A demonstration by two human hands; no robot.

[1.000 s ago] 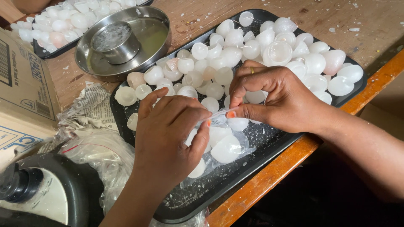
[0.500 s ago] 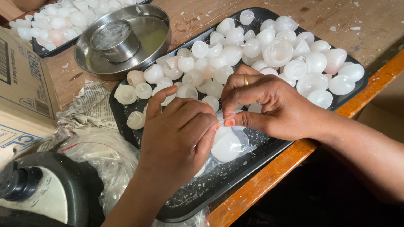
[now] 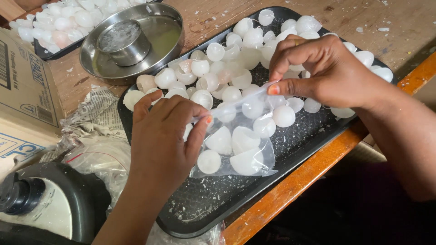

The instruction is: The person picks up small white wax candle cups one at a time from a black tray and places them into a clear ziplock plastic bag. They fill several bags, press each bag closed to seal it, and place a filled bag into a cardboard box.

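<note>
A small clear plastic bag (image 3: 236,149) holding a few white half-shell pieces hangs over a black tray (image 3: 218,204). My left hand (image 3: 163,131) pinches the bag's top edge at its left corner. My right hand (image 3: 322,68) pinches the same edge at its right corner, so the mouth is stretched flat between them. Several white domed shells (image 3: 218,68) lie spread over the far half of the tray, some under my right hand.
A round steel dish (image 3: 154,45) with a small steel bowl (image 3: 122,41) in it stands behind the tray. A second tray of shells (image 3: 68,20) is at the far left. A cardboard box (image 3: 22,90), crumpled newspaper (image 3: 91,118) and a black-and-white appliance (image 3: 41,204) crowd the left. The orange table edge (image 3: 290,190) runs along the front right.
My hands have drawn apart, the right one moving up and right, pulling the bag's top edge taut. The bag with its shells now shows between them.
</note>
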